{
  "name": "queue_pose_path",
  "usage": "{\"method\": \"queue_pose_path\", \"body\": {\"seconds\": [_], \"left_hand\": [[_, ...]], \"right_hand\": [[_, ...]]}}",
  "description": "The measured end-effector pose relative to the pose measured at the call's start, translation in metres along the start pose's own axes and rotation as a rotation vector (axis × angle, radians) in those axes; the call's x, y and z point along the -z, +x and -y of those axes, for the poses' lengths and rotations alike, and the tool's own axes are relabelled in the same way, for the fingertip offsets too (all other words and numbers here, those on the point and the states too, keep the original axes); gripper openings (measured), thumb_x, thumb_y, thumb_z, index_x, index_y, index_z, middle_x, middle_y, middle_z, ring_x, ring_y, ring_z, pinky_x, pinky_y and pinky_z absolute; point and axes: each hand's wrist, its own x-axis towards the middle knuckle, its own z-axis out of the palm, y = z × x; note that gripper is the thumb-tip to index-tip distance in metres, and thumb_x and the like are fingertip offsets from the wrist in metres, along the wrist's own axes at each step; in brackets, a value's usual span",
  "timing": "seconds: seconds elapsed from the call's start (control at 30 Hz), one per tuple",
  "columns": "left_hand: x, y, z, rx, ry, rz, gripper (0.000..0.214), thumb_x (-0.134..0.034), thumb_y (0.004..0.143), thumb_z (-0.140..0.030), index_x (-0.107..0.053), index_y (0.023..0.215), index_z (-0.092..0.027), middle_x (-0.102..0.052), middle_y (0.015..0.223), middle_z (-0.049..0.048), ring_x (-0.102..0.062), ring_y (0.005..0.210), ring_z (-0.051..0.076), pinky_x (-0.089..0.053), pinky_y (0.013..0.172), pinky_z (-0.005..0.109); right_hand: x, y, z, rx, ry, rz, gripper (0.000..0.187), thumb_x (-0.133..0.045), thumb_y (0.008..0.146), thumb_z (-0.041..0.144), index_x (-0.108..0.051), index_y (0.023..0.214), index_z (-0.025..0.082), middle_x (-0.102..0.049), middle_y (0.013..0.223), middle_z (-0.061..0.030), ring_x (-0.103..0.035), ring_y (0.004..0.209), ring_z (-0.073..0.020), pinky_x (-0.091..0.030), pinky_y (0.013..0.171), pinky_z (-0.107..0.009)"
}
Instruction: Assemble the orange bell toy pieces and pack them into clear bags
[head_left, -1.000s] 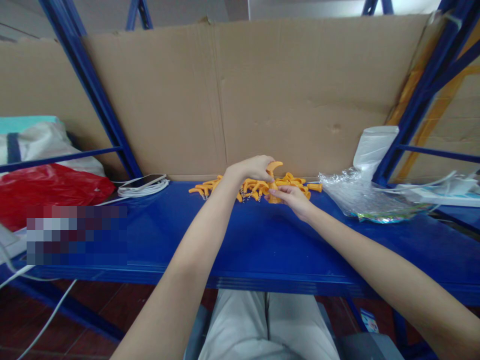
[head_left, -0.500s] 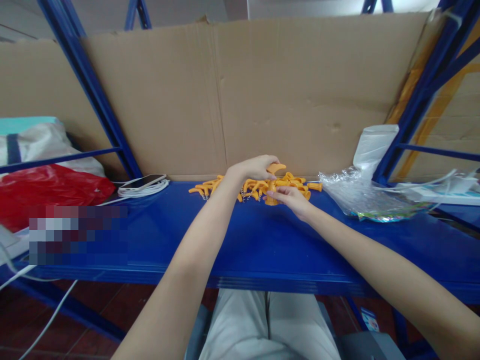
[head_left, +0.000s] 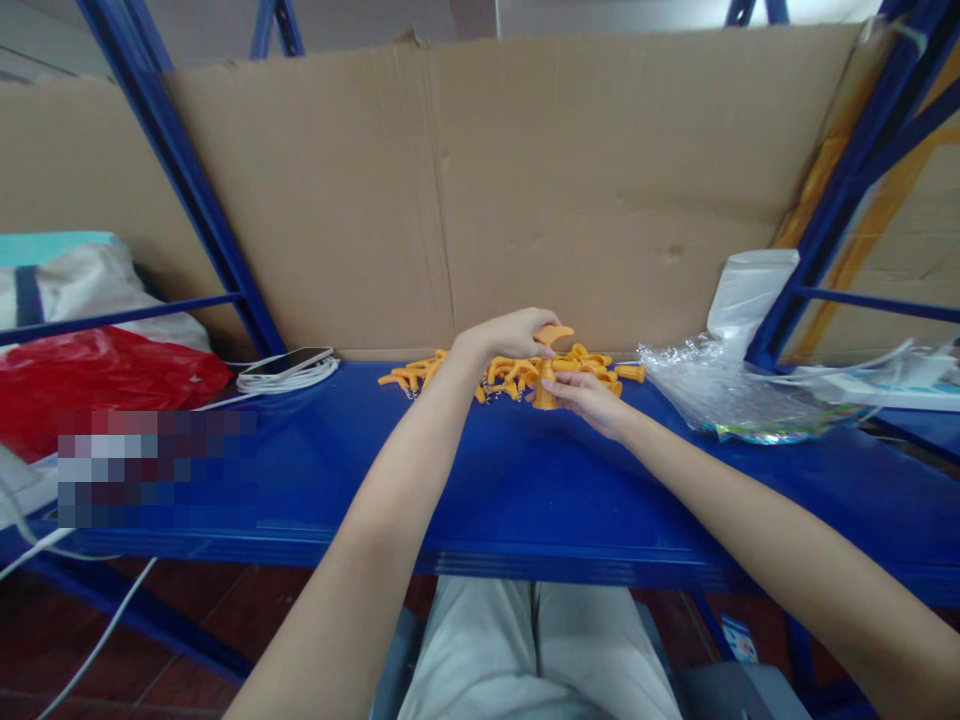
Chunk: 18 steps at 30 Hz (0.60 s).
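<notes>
My left hand is closed on a curved orange plastic lever, whose pointed end sticks out to the right. Directly below it, my right hand pinches an upright orange plastic base that flares at the bottom. Whether lever and base are joined is hidden by my fingers. Behind and left of my hands lie several curved orange levers with small metal springs. More rounded orange parts are heaped just beyond my right hand, and one orange base lies on its side at the right.
The blue shelf top ends at a front edge before my lap. A cardboard sheet stands behind. Clear plastic bags lie at the right; a phone on a coiled white cable and a red bag are at the left.
Almost nothing differs. Both hands keep their hold on the lever and the base, with only a slight shift of the right fingers around the base.
</notes>
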Motion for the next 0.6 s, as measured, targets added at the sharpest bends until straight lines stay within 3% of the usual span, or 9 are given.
{"method": "queue_pose_path", "body": {"seconds": [0.4,0.6], "left_hand": [[-0.0005,0.0012,0.0028,-0.012,-0.027,-0.026,0.045,-0.057,0.073,-0.028,-0.057,0.115,-0.011,-0.062,0.113,0.0107,-0.057,0.098,0.019,-0.041,0.083,0.027],[-0.001,0.0033,-0.0007,0.038,-0.082,-0.078,0.033,-0.043,0.084,-0.025,-0.063,0.106,-0.011,-0.067,0.104,0.0096,-0.059,0.088,0.016,-0.043,0.079,0.026]], "right_hand": [[0.003,-0.0001,-0.002,-0.04,0.005,0.04,0.024,-0.068,0.073,0.04,-0.068,0.082,0.018,-0.071,0.093,-0.0065,-0.063,0.085,-0.0166,-0.044,0.081,-0.032],[0.0014,0.0016,-0.0029,-0.053,-0.003,-0.024,0.022,-0.069,0.073,0.038,-0.068,0.082,0.019,-0.071,0.092,-0.0061,-0.063,0.087,-0.0165,-0.045,0.081,-0.031]]}}
